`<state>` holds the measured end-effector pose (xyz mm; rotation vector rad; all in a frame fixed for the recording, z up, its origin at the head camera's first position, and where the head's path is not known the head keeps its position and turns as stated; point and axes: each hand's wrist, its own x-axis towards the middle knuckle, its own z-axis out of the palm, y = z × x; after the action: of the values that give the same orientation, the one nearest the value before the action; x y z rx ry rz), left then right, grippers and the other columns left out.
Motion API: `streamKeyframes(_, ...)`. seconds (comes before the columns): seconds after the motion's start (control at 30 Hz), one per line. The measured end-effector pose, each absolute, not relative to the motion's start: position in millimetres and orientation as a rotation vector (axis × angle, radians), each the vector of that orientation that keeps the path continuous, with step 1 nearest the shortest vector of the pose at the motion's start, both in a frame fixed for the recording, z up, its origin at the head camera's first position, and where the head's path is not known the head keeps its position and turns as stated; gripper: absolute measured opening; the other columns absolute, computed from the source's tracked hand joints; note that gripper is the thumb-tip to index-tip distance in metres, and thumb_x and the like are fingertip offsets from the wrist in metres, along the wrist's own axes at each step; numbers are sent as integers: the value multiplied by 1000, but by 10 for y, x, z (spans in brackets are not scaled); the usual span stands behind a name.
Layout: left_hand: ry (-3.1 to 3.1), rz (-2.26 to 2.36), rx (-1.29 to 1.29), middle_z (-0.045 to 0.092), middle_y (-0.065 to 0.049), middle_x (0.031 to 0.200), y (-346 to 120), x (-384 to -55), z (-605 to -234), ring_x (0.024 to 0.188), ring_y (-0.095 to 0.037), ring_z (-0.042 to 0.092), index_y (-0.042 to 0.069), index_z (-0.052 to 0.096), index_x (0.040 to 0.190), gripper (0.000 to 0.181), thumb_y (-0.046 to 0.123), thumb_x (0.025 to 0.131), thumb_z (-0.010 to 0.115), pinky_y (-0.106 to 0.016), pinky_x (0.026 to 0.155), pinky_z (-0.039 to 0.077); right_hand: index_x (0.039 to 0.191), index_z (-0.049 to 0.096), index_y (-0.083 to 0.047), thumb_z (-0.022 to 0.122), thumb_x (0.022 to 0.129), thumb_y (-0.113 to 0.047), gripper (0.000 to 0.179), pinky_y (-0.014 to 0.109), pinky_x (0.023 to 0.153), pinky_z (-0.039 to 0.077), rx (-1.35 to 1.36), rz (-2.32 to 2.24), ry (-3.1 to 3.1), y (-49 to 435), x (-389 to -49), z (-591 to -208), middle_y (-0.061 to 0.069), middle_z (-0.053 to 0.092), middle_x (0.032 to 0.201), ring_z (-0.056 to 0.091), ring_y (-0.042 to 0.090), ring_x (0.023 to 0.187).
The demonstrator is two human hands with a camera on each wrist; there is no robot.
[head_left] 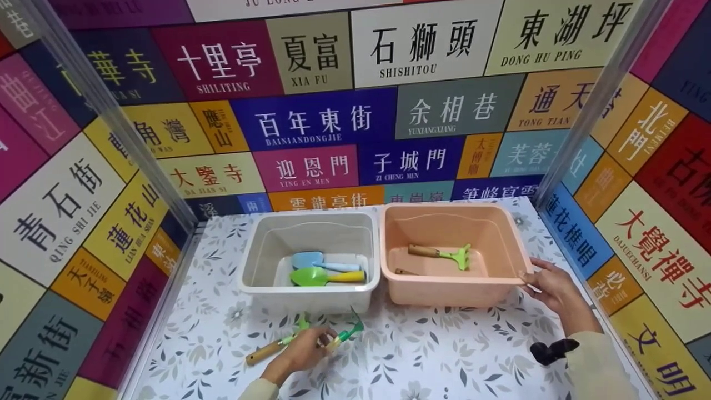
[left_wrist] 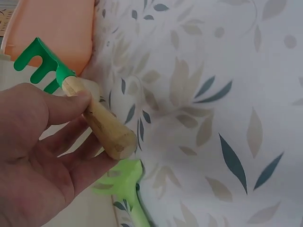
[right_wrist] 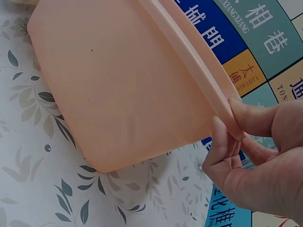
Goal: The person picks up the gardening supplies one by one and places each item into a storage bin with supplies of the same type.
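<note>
My left hand (head_left: 304, 349) pinches the wooden handle of a small dark green hand rake (left_wrist: 102, 123), its tines (left_wrist: 40, 59) pointing away from the palm. Below that hand, a light green hand rake (head_left: 266, 352) with a wooden handle lies on the table. At the right, my right hand (head_left: 550, 286) grips the rim corner of the peach basin (head_left: 450, 294), thumb on one side and fingers on the other in the right wrist view. Inside this basin lies another light green rake (head_left: 439, 251), and part of a second wooden handle (head_left: 407, 271) shows behind the front rim.
A white basin (head_left: 311, 300) stands left of the peach one, holding a blue trowel (head_left: 308, 260) and a green trowel with a yellow handle (head_left: 311, 276). Both are on a table (head_left: 433, 344) with a leaf-print cover. Panels with printed signs (head_left: 311, 122) enclose it.
</note>
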<state>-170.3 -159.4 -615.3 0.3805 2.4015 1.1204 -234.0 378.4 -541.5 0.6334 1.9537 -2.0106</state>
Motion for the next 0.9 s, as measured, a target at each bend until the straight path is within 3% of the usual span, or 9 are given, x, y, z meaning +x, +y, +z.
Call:
streamKeyframes(0.13, 2371, 1158, 405, 69, -8, 101, -1538, -1701, -6096, 93, -21, 65, 6, 67, 110, 27, -5, 86, 64, -41, 81, 56, 160, 12, -4, 66, 93, -4, 86, 23, 74, 58, 639, -2001, 1965, 3786, -2348, -5415, 2, 56, 107, 62, 5, 80)
streamKeyframes(0.37, 2338, 1203, 531, 69, -10, 98, -1434, -1691, -5997, 90, -22, 65, 4, 67, 111, 29, -7, 85, 64, -27, 74, 55, 160, 10, -3, 66, 94, -6, 87, 25, 74, 57, 629, -1990, 1974, 3786, -2360, -5414, -4, 59, 99, 63, 3, 80)
streamKeyframes(0.57, 2321, 1203, 539, 70, -9, 97, -1299, -1684, -5904, 86, -18, 66, 5, 68, 110, 26, -3, 86, 66, -25, 73, 54, 160, 11, -4, 66, 94, -6, 86, 24, 71, 56, 646, -1958, 2001, 3793, -2357, -5408, 13, 55, 120, 62, 4, 80)
streamKeyframes(0.73, 2330, 1180, 571, 72, -8, 97, -1201, -1689, -5819, 87, -17, 67, 7, 69, 111, 25, -1, 88, 67, -24, 73, 55, 160, 10, -4, 65, 94, -5, 85, 23, 72, 57, 658, -1943, 2010, 3786, -2356, -5414, 28, 35, 148, 61, 3, 80)
streamKeyframes(0.8, 2328, 1171, 569, 71, -7, 97, -1174, -1700, -5780, 86, -15, 66, 7, 69, 111, 24, 0, 88, 67, -23, 73, 55, 160, 10, -4, 65, 95, -5, 85, 23, 73, 57, 657, -1942, 2010, 3783, -2354, -5416, 28, 33, 150, 61, 3, 80)
streamKeyframes(0.9, 2332, 1162, 574, 71, -6, 98, -1144, -1722, -5720, 87, -13, 65, 7, 69, 110, 24, 0, 88, 66, -25, 75, 55, 160, 11, -4, 65, 94, -5, 84, 23, 73, 57, 653, -1942, 2009, 3785, -2353, -5412, 25, 43, 140, 62, 3, 81)
